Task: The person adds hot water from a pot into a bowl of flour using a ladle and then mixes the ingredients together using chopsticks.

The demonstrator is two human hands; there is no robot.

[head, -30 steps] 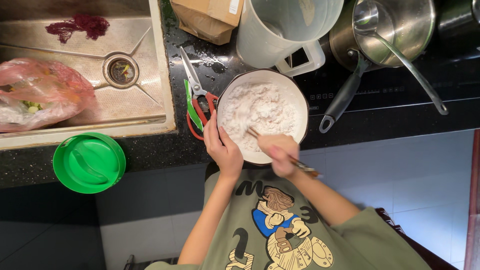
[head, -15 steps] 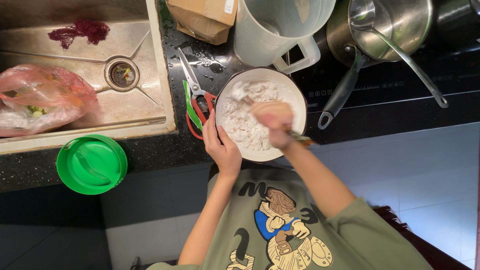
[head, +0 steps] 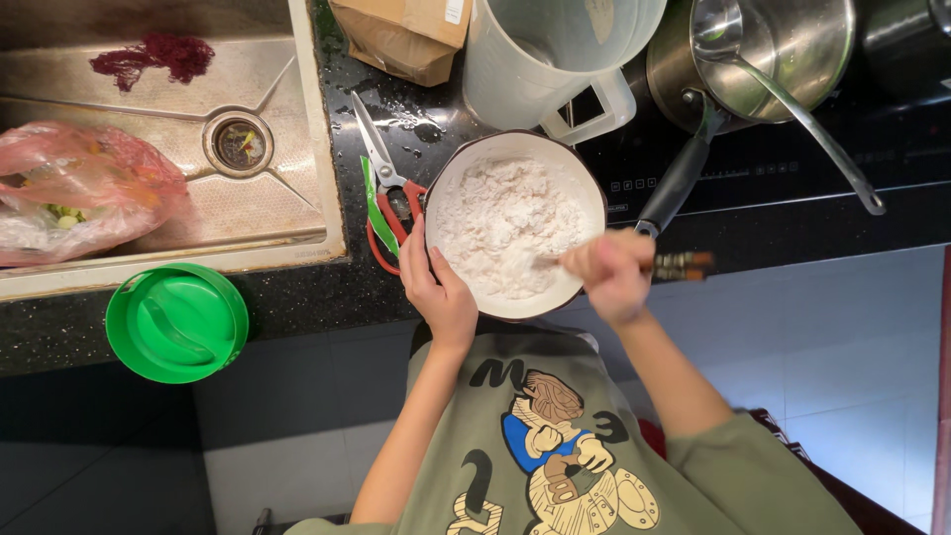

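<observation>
Bowl of white flour stands on the counter just right of the scissors, overhanging the edge. Left hand cups its rim; right hand grips chopsticks, tips in flour. Risk: hard stirring could tip it or scatter flour.

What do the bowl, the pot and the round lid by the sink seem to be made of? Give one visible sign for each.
Bowl: probably glazed ceramic, going by its smooth white inside and darker rim.
Pot: metal, likely stainless steel, since it is silvery and reflects light.
Lid: plastic, judging by its uniform bright green colour and soft sheen.
</observation>
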